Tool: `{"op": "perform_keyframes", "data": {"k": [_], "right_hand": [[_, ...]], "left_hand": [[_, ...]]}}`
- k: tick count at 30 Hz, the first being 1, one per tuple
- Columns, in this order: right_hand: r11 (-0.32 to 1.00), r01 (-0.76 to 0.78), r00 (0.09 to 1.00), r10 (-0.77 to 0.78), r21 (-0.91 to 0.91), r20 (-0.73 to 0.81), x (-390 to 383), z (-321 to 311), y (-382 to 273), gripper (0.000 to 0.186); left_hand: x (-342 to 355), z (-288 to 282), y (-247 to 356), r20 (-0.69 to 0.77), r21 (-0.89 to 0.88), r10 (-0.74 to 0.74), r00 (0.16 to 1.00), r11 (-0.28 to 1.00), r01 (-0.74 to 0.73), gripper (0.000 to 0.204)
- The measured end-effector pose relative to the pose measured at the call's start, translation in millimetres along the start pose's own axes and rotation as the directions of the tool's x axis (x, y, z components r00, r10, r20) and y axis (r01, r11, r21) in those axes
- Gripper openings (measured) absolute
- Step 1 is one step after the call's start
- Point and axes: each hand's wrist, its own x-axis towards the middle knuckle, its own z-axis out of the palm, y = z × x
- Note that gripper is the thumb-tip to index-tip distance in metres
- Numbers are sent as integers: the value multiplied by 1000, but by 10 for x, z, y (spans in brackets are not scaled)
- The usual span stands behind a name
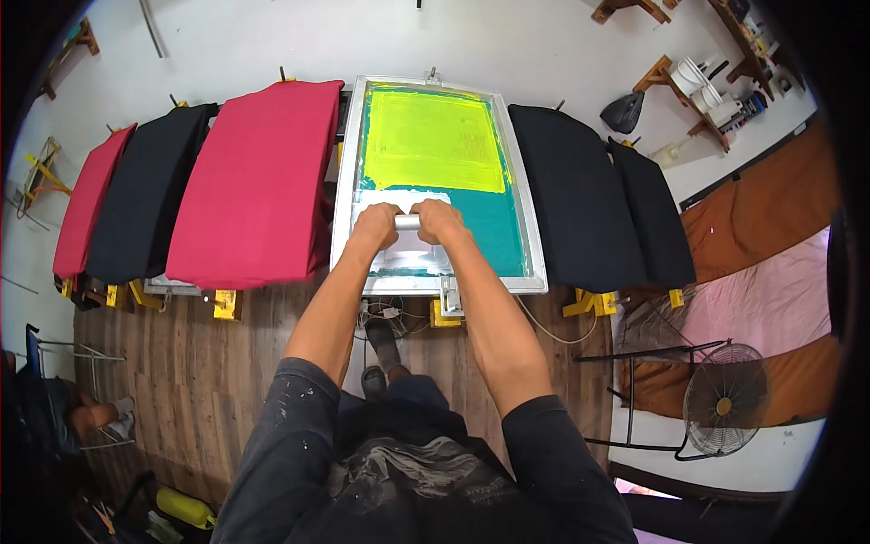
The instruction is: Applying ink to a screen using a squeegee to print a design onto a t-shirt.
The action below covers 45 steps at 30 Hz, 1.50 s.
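Note:
A screen-printing frame [536, 238] with a silver rim lies in front of me. Bright yellow ink [435, 136] covers the upper part of its mesh, and the lower part is teal [489, 225] with a pale patch at left. Both my hands are closed on a squeegee [408, 221] with a pale metal handle, over the lower half of the frame. My left hand [376, 227] wraps its left end and my right hand [437, 223] its right end. Only the handle's middle shows; my fists hide the rest, and the blade cannot be made out.
Red cloth [258, 181] and black cloth [149, 195] cover boards at left; more black cloth [580, 190] covers boards at right. A metal clamp [450, 295] sits at the frame's near edge. A fan [725, 403] stands at right, and a cable [566, 340] hangs below the boards. Someone's leg [95, 417] shows at far left.

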Motion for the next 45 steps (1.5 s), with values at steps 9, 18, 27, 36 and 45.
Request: {"op": "perform_keyframes", "data": {"k": [9,18,27,36,45], "right_hand": [[1000,9,999,-9,-1,52,-329,146,43,46],[999,21,1000,-21,37,19,-600,212,18,48],[911,182,745,117,369,-656,-1335,694,486,54],[-316,-215,918,257,924,302,-1771,1444,566,44],[-356,-155,880,375,922,293,-1740,1443,436,34]], "left_hand": [[-369,91,114,9,-12,14,1000,1000,-14,37],[-570,147,126,-2,-5,53,999,999,-53,35],[-728,238,142,-93,-43,129,987,990,-133,33],[-815,276,101,-137,-78,142,980,985,-154,42],[-792,168,140,-109,-70,124,986,989,-132,39]]}}
